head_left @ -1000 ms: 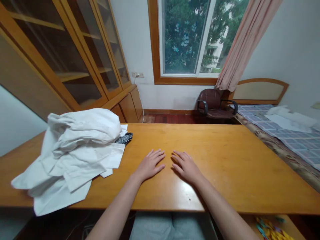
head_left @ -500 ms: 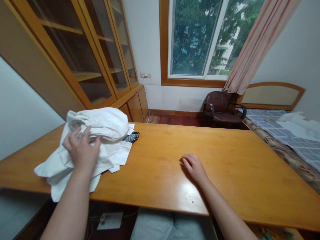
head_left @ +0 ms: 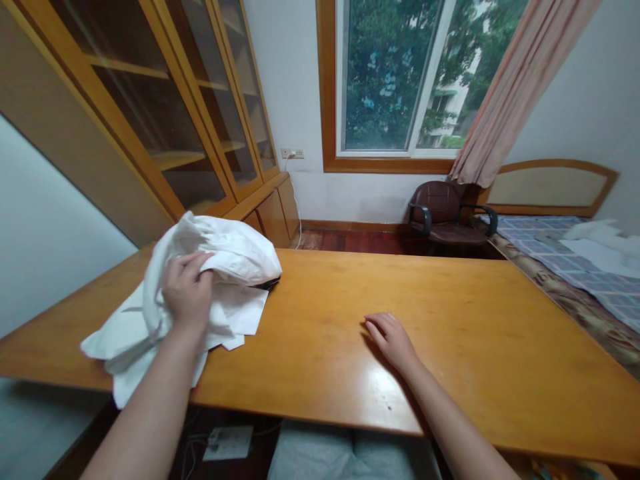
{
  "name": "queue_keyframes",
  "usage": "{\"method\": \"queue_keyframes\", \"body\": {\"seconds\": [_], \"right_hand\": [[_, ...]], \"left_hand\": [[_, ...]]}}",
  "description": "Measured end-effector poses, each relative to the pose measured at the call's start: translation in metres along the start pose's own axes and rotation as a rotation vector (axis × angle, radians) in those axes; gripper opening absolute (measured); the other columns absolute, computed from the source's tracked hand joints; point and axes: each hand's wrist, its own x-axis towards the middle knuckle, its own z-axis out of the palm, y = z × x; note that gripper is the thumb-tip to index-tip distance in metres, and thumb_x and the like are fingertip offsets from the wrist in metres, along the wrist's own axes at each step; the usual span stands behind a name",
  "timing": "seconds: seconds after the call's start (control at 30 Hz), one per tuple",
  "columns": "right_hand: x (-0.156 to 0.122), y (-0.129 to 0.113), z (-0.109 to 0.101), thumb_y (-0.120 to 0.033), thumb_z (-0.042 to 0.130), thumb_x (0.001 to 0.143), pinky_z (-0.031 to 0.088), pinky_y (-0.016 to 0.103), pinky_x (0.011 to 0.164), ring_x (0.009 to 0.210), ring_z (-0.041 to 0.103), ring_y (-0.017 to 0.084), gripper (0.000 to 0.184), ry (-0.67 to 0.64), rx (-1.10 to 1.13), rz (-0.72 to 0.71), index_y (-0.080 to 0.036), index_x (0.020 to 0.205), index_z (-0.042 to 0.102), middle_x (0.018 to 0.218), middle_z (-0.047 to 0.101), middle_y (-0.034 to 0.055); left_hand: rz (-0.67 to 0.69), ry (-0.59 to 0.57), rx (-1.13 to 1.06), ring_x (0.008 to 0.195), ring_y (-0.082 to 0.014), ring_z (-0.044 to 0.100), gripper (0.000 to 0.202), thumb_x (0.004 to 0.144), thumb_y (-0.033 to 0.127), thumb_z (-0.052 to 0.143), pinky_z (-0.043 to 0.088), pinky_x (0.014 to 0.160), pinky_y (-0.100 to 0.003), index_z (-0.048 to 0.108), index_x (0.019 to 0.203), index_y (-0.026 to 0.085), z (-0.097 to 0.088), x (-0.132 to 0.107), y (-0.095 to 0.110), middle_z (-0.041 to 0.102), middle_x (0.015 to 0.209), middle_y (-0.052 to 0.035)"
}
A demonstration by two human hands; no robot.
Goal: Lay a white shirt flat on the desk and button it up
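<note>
A rumpled heap of white cloth [head_left: 235,250] lies at the left of the wooden table [head_left: 320,333], with one corner hanging over the front edge. My left hand [head_left: 189,290] is closed on the upper layer, thumb and fingers pinching a fold and lifting it a little. Beneath the raised bulge, a small black item [head_left: 273,285] shows only at its edge; its kind cannot be made out. My right hand [head_left: 390,337] rests on the tabletop well to the right, fingers loosely bent and thumb apart, holding nothing.
A glass-fronted cabinet [head_left: 200,100] stands behind the table at the left. Beyond the far edge are a maroon armchair [head_left: 437,207] and, at right, a bed [head_left: 565,240] with a checked sheet. A white cord [head_left: 295,200] hangs from the wall socket.
My left hand has gone from spread over the cloth to gripping a fold, shifting it right and raising it. The cloth now covers more of the black item. My right hand stays put.
</note>
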Motion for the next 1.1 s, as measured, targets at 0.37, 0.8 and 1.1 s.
{"method": "queue_keyframes", "body": {"seconds": [0.37, 0.8, 1.1], "right_hand": [[-0.009, 0.016, -0.009, -0.054, 0.042, 0.098, 0.052, 0.044, 0.099, 0.124, 0.058, 0.027, 0.060, 0.276, 0.471, 0.265, -0.021, 0.147, 0.041, 0.146, 0.051, 0.0165], [-0.030, -0.018, -0.046, -0.053, 0.075, 0.077, 0.052, 0.046, 0.095, 0.110, 0.062, 0.030, 0.059, 0.111, 0.210, 0.274, -0.025, 0.126, 0.059, 0.121, 0.063, 0.0123], [-0.008, -0.017, -0.091, -0.048, 0.064, 0.084, 0.055, 0.037, 0.078, 0.087, 0.069, 0.026, 0.035, 0.064, 0.211, 0.349, -0.022, 0.107, 0.069, 0.100, 0.074, 0.0077]], "left_hand": [[0.405, -0.737, -0.638, 0.131, -0.0239, 0.051, 0.049, 0.091, 0.013, 0.051, 0.044, 0.112, -0.048, 0.057, 0.136, 0.030, 0.052, -0.117, 0.179, 0.059, 0.136, -0.0071], [0.128, -0.612, -0.350, 0.139, -0.0305, 0.043, 0.046, 0.091, 0.024, 0.056, 0.038, 0.115, -0.053, 0.053, 0.137, 0.027, 0.052, -0.125, 0.104, 0.050, 0.145, -0.0117], [0.051, -0.733, -0.065, 0.101, -0.0283, 0.067, 0.038, 0.076, 0.010, 0.046, 0.052, 0.094, -0.042, 0.075, 0.099, 0.022, 0.089, -0.076, 0.049, 0.075, 0.107, -0.0084]]}}
